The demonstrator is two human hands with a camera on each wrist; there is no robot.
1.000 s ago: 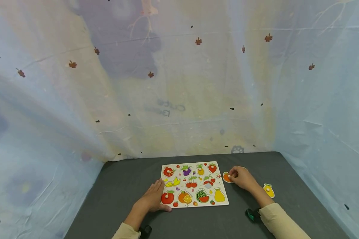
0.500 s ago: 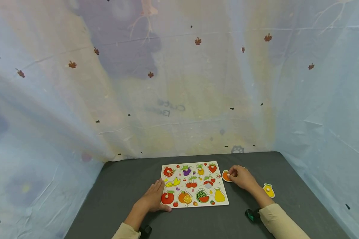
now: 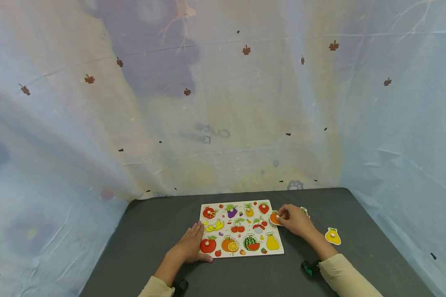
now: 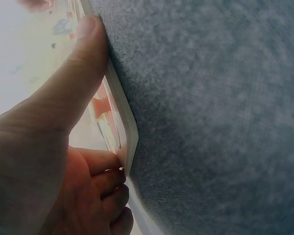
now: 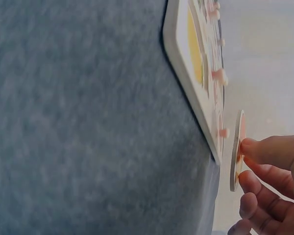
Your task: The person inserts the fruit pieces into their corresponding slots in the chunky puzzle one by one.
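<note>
A white fruit puzzle board (image 3: pixel 247 232) lies on the dark table, several knobbed fruit pieces sitting in it. My left hand (image 3: pixel 190 243) rests along the board's left edge; in the left wrist view its thumb (image 4: pixel 83 63) lies along the rim, fingers beyond the corner. My right hand (image 3: pixel 296 220) pinches an orange fruit piece (image 3: pixel 274 218) by its knob, at the board's right edge. In the right wrist view this thin piece (image 5: pixel 234 164) is tilted on edge and apart from the board, with thumb and fingertips at its knob.
A yellow fruit piece (image 3: pixel 333 236) lies on the dark tabletop (image 3: pixel 245 276) right of the board. Another piece with a green edge (image 3: pixel 304 211) shows partly behind my right hand. Printed cloth (image 3: pixel 226 103) hangs behind and at both sides.
My right hand has moved left with the orange fruit piece, from beside the board to its right edge. More of the green-edged piece shows behind it. My left hand keeps its place.
</note>
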